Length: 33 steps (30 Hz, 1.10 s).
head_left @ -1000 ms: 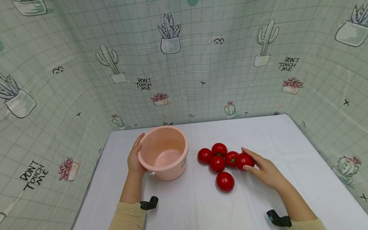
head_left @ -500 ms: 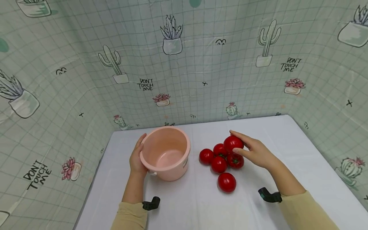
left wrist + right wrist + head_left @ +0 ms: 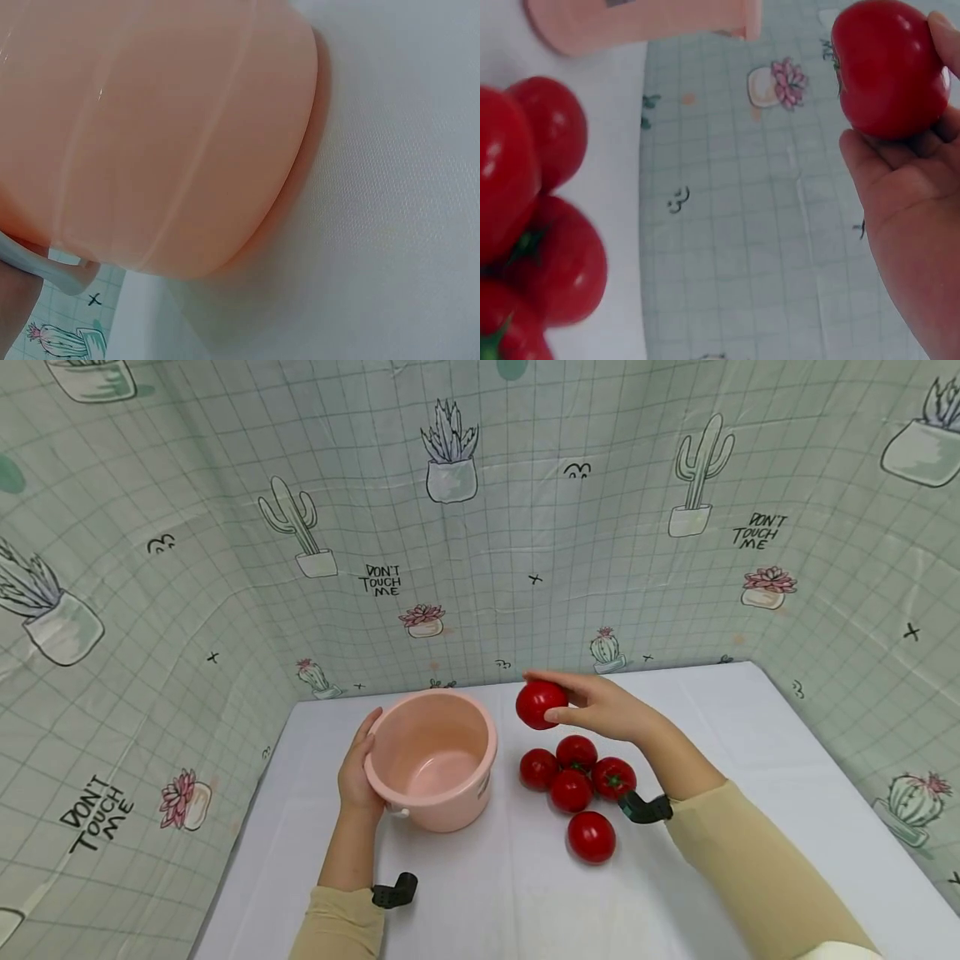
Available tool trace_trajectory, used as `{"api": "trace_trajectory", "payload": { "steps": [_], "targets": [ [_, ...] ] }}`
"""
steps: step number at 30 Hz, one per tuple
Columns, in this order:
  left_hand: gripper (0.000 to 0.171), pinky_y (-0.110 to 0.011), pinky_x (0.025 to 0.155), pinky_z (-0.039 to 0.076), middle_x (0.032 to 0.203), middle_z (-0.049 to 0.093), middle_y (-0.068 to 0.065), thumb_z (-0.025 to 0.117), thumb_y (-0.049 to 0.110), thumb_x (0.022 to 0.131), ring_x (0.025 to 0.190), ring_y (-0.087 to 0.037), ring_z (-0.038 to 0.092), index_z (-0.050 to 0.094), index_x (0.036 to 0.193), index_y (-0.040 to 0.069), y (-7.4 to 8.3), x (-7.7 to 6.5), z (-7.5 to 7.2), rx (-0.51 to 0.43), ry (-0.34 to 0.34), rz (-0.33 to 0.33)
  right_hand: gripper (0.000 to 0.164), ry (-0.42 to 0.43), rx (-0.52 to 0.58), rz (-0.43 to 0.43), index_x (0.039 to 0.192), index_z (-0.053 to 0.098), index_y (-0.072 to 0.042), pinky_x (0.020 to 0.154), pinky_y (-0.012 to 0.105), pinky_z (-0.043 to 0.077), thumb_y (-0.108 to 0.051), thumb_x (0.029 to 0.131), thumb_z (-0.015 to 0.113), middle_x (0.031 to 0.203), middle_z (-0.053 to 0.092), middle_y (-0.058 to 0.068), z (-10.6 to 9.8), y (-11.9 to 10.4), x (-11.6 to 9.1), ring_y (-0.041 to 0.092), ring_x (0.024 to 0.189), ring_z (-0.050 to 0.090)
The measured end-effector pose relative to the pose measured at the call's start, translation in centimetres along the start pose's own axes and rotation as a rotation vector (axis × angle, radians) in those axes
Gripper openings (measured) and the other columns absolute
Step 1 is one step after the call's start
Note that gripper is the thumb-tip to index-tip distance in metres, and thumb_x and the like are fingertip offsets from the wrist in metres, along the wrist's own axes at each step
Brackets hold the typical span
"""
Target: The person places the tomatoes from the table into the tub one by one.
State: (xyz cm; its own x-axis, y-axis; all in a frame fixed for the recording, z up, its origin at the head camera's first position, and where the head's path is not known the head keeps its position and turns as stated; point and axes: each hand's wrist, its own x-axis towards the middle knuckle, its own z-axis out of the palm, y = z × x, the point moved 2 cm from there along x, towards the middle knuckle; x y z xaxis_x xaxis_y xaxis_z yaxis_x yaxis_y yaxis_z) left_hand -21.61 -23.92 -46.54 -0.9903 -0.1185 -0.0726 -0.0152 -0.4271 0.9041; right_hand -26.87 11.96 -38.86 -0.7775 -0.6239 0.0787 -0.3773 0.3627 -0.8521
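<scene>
My left hand (image 3: 357, 781) holds the left side of a pink plastic bucket (image 3: 446, 814), which stands upright on the table with a bare inside. The left wrist view shows the bucket's smooth outer wall (image 3: 172, 135) and part of its pale handle (image 3: 52, 270). To the right of the bucket's rim, my right hand (image 3: 600, 702) grips a red tomato (image 3: 537, 704) between thumb and fingers, raised above the table. In the right wrist view that tomato (image 3: 891, 71) rests against the fingers. Several more tomatoes (image 3: 571, 791) lie bunched below it, and a single tomato (image 3: 591, 837) sits nearer the front.
A white cloth covers the table (image 3: 480, 902). Behind and along both sides hangs a green checked curtain (image 3: 525, 527) printed with potted plants. A black wrist camera (image 3: 395, 891) sits on the left wrist, another black camera (image 3: 645, 807) on the right.
My right hand has lifted its tomato from the right of the bunch and carried it up and left toward the bucket. The left hand keeps its place on the bucket.
</scene>
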Motion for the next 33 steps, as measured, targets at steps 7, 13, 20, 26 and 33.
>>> {"api": "trace_trajectory", "payload": {
  "steps": [7,13,20,26,33],
  "targets": [
    [0.048,-0.042,0.121,0.025,0.156,0.039,0.005,0.027,0.022,0.103,0.141,-0.017,0.038,0.042,0.148,0.025,-0.1,0.0,0.2,-0.015,-0.014,0.003,0.057,-0.068,0.037,0.039,0.144,0.047,-0.042,0.101,0.043,0.051,-0.043,0.091,0.067,0.142,0.054,-0.015,1.2,-2.1,3.9,0.015,0.127,0.055],
    [0.048,-0.04,0.121,0.026,0.155,0.04,0.004,0.027,0.022,0.103,0.14,-0.017,0.038,0.042,0.149,0.024,-0.2,0.1,0.1,-0.042,-0.023,0.004,0.054,-0.129,0.006,0.054,0.139,0.05,-0.046,0.102,0.044,0.049,-0.047,0.088,0.069,0.137,0.057,-0.013,2.3,-3.2,6.6,0.016,0.125,0.054],
    [0.048,-0.039,0.121,0.026,0.157,0.038,0.005,0.026,0.022,0.104,0.14,-0.015,0.039,0.043,0.148,0.025,-0.1,0.1,0.1,-0.025,-0.011,0.013,0.053,-0.231,-0.045,0.056,0.137,0.053,-0.047,0.103,0.042,0.048,-0.047,0.087,0.069,0.138,0.056,-0.015,3.6,-4.9,8.9,0.014,0.127,0.052],
    [0.048,-0.04,0.122,0.027,0.155,0.039,0.007,0.025,0.024,0.103,0.14,-0.016,0.038,0.043,0.148,0.028,0.1,0.0,0.1,0.003,-0.012,0.019,0.054,-0.334,-0.096,0.024,0.141,0.053,-0.039,0.104,0.037,0.048,-0.045,0.089,0.067,0.143,0.053,-0.012,5.1,-5.9,10.8,0.014,0.13,0.049],
    [0.048,-0.041,0.123,0.024,0.156,0.038,0.007,0.024,0.024,0.103,0.142,-0.017,0.035,0.042,0.148,0.028,0.1,0.1,0.1,-0.025,-0.021,-0.003,0.053,-0.461,-0.195,0.01,0.14,0.055,-0.036,0.106,0.036,0.046,-0.043,0.09,0.067,0.136,0.056,-0.012,6.5,-7.1,12.6,0.012,0.126,0.05]
  ]
}}
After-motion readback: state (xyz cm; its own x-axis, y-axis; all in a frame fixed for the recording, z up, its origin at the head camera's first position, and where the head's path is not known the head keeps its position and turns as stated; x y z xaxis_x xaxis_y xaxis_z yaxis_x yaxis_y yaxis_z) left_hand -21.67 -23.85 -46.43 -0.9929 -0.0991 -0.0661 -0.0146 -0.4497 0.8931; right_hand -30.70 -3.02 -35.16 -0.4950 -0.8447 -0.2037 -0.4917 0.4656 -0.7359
